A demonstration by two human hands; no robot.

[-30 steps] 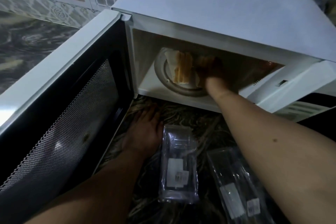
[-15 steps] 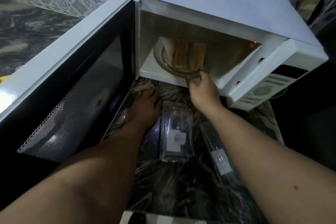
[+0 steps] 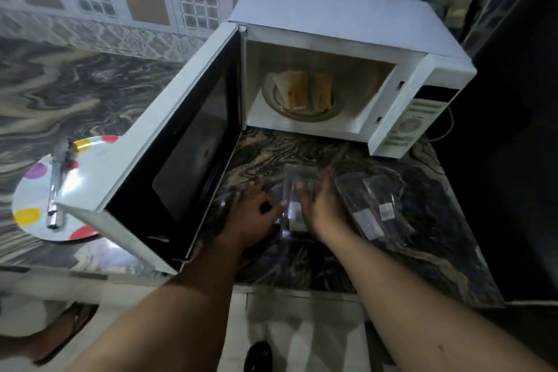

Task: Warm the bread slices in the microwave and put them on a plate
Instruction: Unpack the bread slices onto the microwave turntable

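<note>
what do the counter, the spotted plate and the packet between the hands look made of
Counter: polished stone, probably marble or granite, with swirling veins and a sheen.
Spotted plate: glossy white, melamine or glazed ceramic; the shine cannot tell which.
Packet: thin clear plastic film; the counter shows through it, glare on top, a paper label inside.

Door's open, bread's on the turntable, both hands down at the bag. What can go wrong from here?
1. The microwave door swings out over the dotted plate, covering part of it; reaching the plate may be awkward until the door is closed.
2. The bread slices look stood on edge on the turntable; they might topple once it turns.
3. Both the left hand and the right hand are on the clear bag, so the door stays unattended.
</note>
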